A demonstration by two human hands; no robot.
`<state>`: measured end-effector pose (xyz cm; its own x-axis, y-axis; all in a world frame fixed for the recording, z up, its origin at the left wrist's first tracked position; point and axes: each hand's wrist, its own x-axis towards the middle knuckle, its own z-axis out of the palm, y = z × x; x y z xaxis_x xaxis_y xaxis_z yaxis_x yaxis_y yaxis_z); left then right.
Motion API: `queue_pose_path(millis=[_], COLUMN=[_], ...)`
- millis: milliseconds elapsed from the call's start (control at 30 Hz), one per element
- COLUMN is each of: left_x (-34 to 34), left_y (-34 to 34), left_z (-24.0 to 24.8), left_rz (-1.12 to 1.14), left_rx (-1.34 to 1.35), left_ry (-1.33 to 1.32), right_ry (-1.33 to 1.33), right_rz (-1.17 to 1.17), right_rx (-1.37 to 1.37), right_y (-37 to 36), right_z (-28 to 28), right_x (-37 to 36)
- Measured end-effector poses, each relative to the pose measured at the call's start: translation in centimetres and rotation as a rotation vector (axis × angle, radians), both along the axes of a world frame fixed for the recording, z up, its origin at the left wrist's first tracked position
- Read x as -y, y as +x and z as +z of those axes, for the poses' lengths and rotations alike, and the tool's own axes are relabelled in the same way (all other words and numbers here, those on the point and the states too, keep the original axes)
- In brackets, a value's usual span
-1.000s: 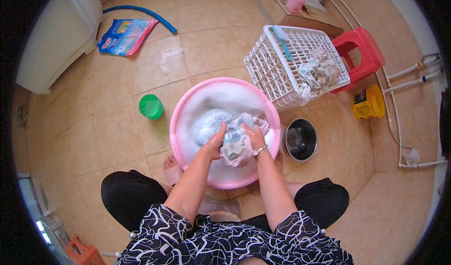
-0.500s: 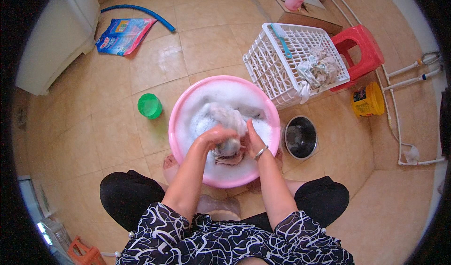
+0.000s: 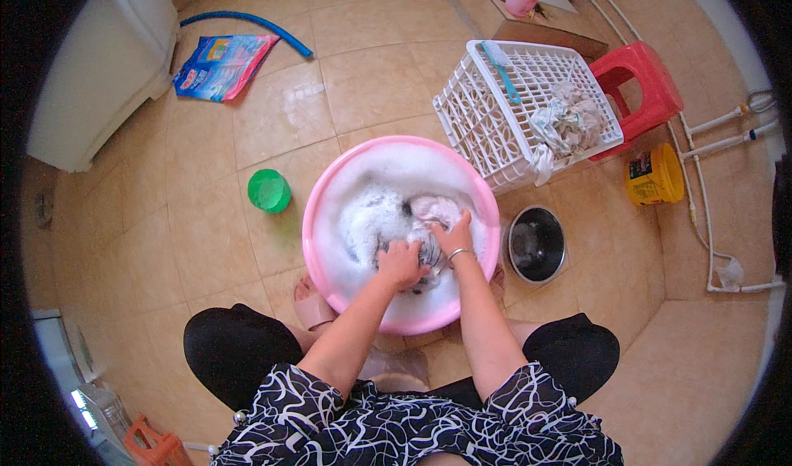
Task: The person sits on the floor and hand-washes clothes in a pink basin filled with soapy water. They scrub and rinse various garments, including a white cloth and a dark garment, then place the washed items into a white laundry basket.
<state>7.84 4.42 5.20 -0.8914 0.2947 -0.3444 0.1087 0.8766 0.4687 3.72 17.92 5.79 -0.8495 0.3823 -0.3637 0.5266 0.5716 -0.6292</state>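
Note:
A round pink basin (image 3: pixel 310 233) full of white suds stands between my feet. In it lies a bunched, wet garment (image 3: pixel 430 255), greyish and partly under foam, with a pale pinkish-white part (image 3: pixel 436 209) on the far side. My left hand (image 3: pixel 401 261) presses on the garment from the left, its fingers curled into the cloth. My right hand (image 3: pixel 454 233) grips it from the right, thumb apart from the fingers; a bracelet is on that wrist. Foam hides some fingertips and the rest of the cloth.
Right of the basin are a steel bowl (image 3: pixel 536 245), a yellow bucket (image 3: pixel 654 175), a red stool (image 3: pixel 652 86) and a white crate (image 3: pixel 487 127) bearing a blue brush (image 3: pixel 502 74) and wet cloths (image 3: pixel 567 121). Leftward are a green cup (image 3: pixel 269 191), a detergent bag (image 3: pixel 221 67) and a blue hose (image 3: pixel 280 31).
Both hands were close together around a raised, foamy bundle. Now they are lower and further right, with the garment spread more in the suds. The view has shifted slightly.

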Motion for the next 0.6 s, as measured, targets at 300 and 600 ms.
queue_pose_path(millis=[300,600], left_x=[1.9,1.8], left_y=[-2.1,-7.1], left_z=[-3.5,2.3], left_rz=[-0.132,0.565], left_rx=[0.377,0.648], left_ry=[0.276,1.365], right_ry=[0.291,-0.439], right_rz=[0.362,0.535], right_rx=[0.546,-0.180], right_y=[0.9,-0.1], right_z=[-4.7,7.4], right_x=[0.0,0.2])
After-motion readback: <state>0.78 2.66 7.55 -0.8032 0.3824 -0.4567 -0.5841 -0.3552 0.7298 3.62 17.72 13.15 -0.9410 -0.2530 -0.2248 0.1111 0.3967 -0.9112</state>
